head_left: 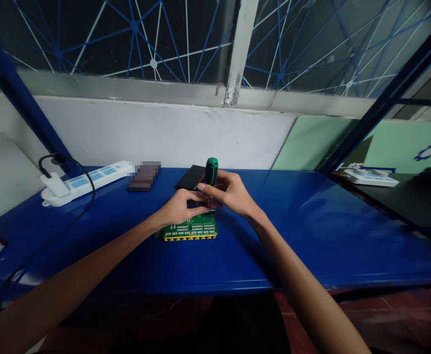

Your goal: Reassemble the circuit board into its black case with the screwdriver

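1 screwdriver in right hand

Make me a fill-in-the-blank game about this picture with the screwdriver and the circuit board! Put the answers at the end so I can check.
1. The right hand holds a screwdriver whose handle is black and ____.
2. The circuit board has a row of parts along its near edge that are coloured ____.
3. The power strip lies on the table to the person's ____.
4. The tabletop is coloured ____.

Missing words: green; yellow; left; blue.
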`<state>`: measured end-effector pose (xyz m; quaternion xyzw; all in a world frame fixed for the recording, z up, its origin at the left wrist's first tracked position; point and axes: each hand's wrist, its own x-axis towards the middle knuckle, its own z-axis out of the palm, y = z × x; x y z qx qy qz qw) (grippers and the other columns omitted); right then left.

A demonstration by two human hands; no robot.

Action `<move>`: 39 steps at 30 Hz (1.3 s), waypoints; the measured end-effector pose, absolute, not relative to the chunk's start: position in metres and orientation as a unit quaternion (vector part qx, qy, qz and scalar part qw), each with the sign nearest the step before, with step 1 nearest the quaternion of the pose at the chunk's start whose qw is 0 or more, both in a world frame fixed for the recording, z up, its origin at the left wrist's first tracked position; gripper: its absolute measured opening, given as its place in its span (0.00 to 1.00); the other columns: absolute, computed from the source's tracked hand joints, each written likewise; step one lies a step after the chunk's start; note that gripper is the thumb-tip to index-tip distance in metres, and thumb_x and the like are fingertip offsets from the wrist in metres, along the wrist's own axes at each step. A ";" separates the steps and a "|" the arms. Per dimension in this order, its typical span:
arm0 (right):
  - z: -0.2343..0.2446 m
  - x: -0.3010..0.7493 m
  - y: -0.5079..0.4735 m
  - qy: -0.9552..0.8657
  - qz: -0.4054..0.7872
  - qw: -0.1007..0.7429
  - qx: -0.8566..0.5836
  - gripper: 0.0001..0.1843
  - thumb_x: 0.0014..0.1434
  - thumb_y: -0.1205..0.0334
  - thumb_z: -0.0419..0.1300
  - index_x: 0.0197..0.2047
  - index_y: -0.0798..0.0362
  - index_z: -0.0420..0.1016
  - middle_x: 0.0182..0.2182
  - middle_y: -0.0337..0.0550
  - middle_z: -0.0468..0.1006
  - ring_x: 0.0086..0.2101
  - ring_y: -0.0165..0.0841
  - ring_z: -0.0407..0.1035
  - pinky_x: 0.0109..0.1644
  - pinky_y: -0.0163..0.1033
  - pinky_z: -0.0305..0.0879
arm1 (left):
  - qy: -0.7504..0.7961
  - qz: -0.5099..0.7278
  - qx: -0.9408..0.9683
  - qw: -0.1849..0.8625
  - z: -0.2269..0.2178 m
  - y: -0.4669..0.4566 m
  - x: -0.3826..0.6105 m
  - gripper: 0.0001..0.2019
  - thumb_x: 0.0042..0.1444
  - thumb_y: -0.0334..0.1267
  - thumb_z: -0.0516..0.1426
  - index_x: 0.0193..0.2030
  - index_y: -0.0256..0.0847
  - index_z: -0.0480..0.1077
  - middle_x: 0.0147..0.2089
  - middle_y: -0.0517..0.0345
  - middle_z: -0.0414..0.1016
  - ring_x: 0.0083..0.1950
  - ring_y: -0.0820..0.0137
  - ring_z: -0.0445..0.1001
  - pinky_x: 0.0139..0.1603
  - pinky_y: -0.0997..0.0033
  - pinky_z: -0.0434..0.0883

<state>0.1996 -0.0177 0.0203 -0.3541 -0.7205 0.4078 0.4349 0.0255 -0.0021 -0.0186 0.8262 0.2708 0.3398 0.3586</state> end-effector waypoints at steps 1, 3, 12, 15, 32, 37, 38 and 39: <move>0.020 0.199 -0.018 -0.720 0.410 0.433 -0.355 0.16 0.54 0.50 0.64 0.36 0.55 0.71 0.23 0.37 0.72 0.20 0.26 0.65 0.23 0.35 0.59 | 0.267 0.336 0.827 0.363 -0.018 -0.002 0.026 0.07 0.56 0.35 0.60 0.37 0.38 0.78 0.38 0.54 0.81 0.43 0.65 0.78 0.49 0.64 0.72; 0.021 0.199 -0.019 -0.719 0.415 0.430 -0.355 0.16 0.54 0.50 0.63 0.36 0.54 0.71 0.24 0.38 0.72 0.21 0.27 0.65 0.23 0.35 0.58 | 0.266 0.333 0.826 0.370 -0.018 -0.002 0.025 0.07 0.56 0.36 0.60 0.37 0.38 0.79 0.38 0.53 0.81 0.43 0.65 0.78 0.49 0.63 0.72; 0.018 0.199 -0.017 -0.717 0.398 0.435 -0.373 0.17 0.54 0.48 0.63 0.33 0.55 0.74 0.21 0.37 0.69 0.22 0.26 0.60 0.25 0.36 0.55 | 0.277 0.340 0.820 0.368 -0.023 0.001 0.026 0.07 0.55 0.38 0.61 0.38 0.39 0.79 0.39 0.53 0.81 0.43 0.65 0.78 0.49 0.64 0.72; 0.017 0.199 -0.017 -0.713 0.408 0.433 -0.370 0.17 0.54 0.48 0.63 0.33 0.55 0.74 0.21 0.37 0.69 0.21 0.26 0.59 0.24 0.35 0.55 | 0.255 0.324 0.827 0.383 -0.022 0.002 0.025 0.08 0.57 0.38 0.60 0.40 0.39 0.78 0.41 0.53 0.81 0.45 0.65 0.78 0.50 0.63 0.71; 0.014 0.195 -0.017 -0.711 0.436 0.423 -0.355 0.17 0.56 0.48 0.62 0.30 0.55 0.73 0.20 0.36 0.68 0.19 0.24 0.58 0.22 0.35 0.54 | 0.266 0.320 0.837 0.356 -0.021 0.003 0.024 0.08 0.57 0.38 0.59 0.36 0.38 0.79 0.36 0.55 0.81 0.40 0.67 0.78 0.44 0.67 0.72; 0.016 0.195 -0.018 -0.717 0.427 0.421 -0.357 0.16 0.56 0.49 0.62 0.32 0.55 0.75 0.21 0.38 0.70 0.22 0.26 0.61 0.24 0.35 0.55 | 0.293 0.358 0.818 0.342 -0.023 0.001 0.024 0.07 0.54 0.40 0.62 0.34 0.39 0.79 0.34 0.56 0.81 0.40 0.66 0.78 0.44 0.67 0.72; 0.016 0.196 -0.018 -0.718 0.426 0.420 -0.356 0.16 0.56 0.49 0.62 0.32 0.55 0.75 0.21 0.38 0.70 0.22 0.26 0.60 0.24 0.35 0.55 | 0.293 0.363 0.816 0.341 -0.023 0.000 0.025 0.07 0.53 0.40 0.63 0.34 0.39 0.79 0.34 0.56 0.81 0.39 0.66 0.78 0.45 0.66 0.72; 0.016 0.196 -0.018 -0.718 0.426 0.421 -0.356 0.16 0.56 0.49 0.62 0.32 0.55 0.75 0.21 0.37 0.70 0.21 0.25 0.60 0.24 0.35 0.55 | 0.290 0.363 0.818 0.341 -0.022 -0.001 0.025 0.07 0.54 0.39 0.62 0.34 0.39 0.79 0.34 0.56 0.81 0.39 0.66 0.78 0.45 0.66 0.72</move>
